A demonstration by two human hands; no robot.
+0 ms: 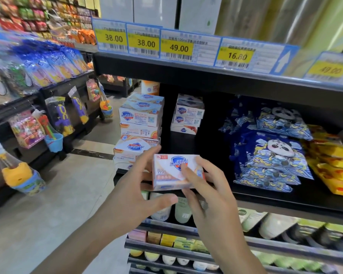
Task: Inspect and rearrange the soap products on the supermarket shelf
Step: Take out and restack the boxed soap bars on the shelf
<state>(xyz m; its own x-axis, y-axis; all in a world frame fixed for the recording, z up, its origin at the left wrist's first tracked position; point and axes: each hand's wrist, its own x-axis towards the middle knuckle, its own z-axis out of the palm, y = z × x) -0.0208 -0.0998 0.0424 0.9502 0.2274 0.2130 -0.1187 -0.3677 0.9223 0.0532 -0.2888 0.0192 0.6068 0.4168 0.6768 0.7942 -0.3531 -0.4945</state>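
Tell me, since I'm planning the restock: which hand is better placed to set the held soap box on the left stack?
Probably the left hand: it grips the soap box on the side nearest the left stack. The right hand holds the far side.

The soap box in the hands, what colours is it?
Soap box: white with a blue shield logo and orange accents, seen in the head view.

- Both hands hold one white soap box (176, 171) in front of the black shelf (285, 196).
- The left hand (135, 188) grips its left end; the right hand (208, 186) pinches its front.
- Two stacks of soap boxes (141, 123) stand behind.
- Blue panda packets (269, 153) lie to the right.
- Yellow price tags (178, 48) line the shelf above.
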